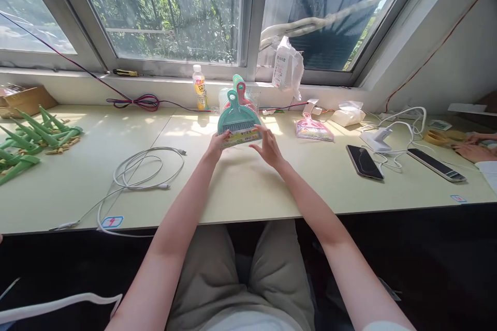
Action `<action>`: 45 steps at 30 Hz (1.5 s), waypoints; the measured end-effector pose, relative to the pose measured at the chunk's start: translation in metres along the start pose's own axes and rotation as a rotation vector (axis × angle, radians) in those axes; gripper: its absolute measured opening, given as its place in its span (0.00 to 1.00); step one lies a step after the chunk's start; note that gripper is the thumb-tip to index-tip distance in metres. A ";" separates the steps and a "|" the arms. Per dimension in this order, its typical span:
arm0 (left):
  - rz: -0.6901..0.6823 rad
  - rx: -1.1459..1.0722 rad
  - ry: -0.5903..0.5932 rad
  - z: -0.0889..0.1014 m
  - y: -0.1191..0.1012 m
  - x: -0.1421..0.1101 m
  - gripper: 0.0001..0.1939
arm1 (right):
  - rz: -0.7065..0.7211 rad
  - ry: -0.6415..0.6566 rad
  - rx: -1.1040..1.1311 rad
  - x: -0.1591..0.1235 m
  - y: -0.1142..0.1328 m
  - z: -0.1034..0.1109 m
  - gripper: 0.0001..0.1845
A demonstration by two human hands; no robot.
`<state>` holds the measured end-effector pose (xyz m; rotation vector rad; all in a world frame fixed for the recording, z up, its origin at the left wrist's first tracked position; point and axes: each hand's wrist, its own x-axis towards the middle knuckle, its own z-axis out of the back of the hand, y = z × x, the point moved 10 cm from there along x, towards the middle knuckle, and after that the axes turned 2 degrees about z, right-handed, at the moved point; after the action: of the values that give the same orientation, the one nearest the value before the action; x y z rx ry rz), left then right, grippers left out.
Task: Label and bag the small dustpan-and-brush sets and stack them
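Observation:
A teal dustpan and brush set [236, 116] in clear packaging with a printed label is tilted up near the back of the table. My left hand [216, 146] is closed on its lower left corner, thumb on the front. At the lower right corner, my right hand [269, 147] has thumb and forefinger spread apart, with the forefinger's tip against the label; its other fingers are partly hidden. Directly behind stand more dustpan sets, a pink one [241, 92] and green ones, mostly covered by the front set. A separate pink dustpan set [313, 128] lies to the right.
A drink bottle [200, 88] stands by the window wall. Coiled white cable [128, 173] and green bundles [34, 137] lie left. To the right are a tissue pack [348, 113], a phone [364, 162], a charger [376, 139] and another person's hand [473, 151].

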<state>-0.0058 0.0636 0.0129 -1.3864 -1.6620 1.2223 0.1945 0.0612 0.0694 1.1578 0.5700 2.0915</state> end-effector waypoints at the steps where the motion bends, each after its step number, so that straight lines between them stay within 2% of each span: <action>1: -0.024 -0.022 -0.018 0.002 -0.003 0.000 0.19 | 0.013 0.077 0.049 -0.002 0.005 -0.012 0.30; 3: -0.080 -0.040 -0.024 0.002 -0.010 -0.001 0.19 | -0.033 0.178 0.146 -0.006 0.004 -0.032 0.22; 4: -0.095 -0.042 -0.008 0.000 -0.012 -0.002 0.20 | -0.088 0.184 0.195 -0.006 -0.001 -0.038 0.17; 6: -0.110 -0.042 0.020 -0.004 -0.014 -0.004 0.19 | -0.223 0.097 0.315 -0.006 -0.018 -0.038 0.13; 10: -0.098 -0.084 0.091 -0.012 -0.012 -0.009 0.16 | -0.428 -0.152 0.641 -0.005 -0.049 -0.022 0.16; 12: -0.039 -0.112 0.212 -0.024 -0.007 -0.013 0.15 | -0.481 -0.198 0.771 -0.005 -0.057 -0.018 0.17; 15: 0.080 -0.124 0.414 -0.041 0.004 -0.021 0.17 | -0.549 -0.299 0.829 -0.009 -0.070 -0.010 0.26; 18: 0.136 -0.137 0.517 -0.049 0.013 -0.023 0.21 | -0.579 -0.336 0.828 -0.013 -0.076 -0.011 0.33; 20: 0.158 -0.130 0.541 -0.050 0.018 -0.021 0.22 | -0.547 -0.327 0.861 -0.012 -0.074 -0.014 0.34; 22: 0.160 -0.111 0.536 -0.048 0.021 -0.016 0.22 | -0.523 -0.340 0.874 -0.011 -0.073 -0.013 0.32; 26: 0.133 -0.040 0.564 -0.047 0.024 -0.014 0.26 | -0.571 -0.369 0.828 -0.011 -0.077 -0.007 0.24; 29: 0.112 0.064 0.629 -0.049 0.024 -0.019 0.32 | -0.544 -0.392 0.863 -0.010 -0.076 -0.006 0.25; 32: 0.077 0.101 0.627 -0.048 0.020 -0.019 0.29 | -0.526 -0.392 0.906 -0.010 -0.077 -0.010 0.26; 35: 0.091 0.011 0.543 -0.039 0.018 -0.012 0.23 | -0.574 -0.354 0.897 -0.011 -0.082 -0.013 0.23; 40: 0.081 -0.109 0.418 -0.024 0.013 0.000 0.20 | -0.587 -0.319 0.854 -0.007 -0.080 -0.005 0.22; 42: 0.045 -0.131 0.392 -0.020 0.004 0.000 0.21 | -0.548 -0.286 0.813 -0.003 -0.072 0.000 0.23; 45: -0.066 -0.144 0.374 -0.014 -0.020 -0.006 0.29 | -0.460 -0.222 0.750 0.003 -0.057 0.005 0.26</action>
<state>0.0008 0.0615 0.0368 -1.5254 -1.5371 0.7602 0.2173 0.1022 0.0368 1.4500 1.4286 1.3505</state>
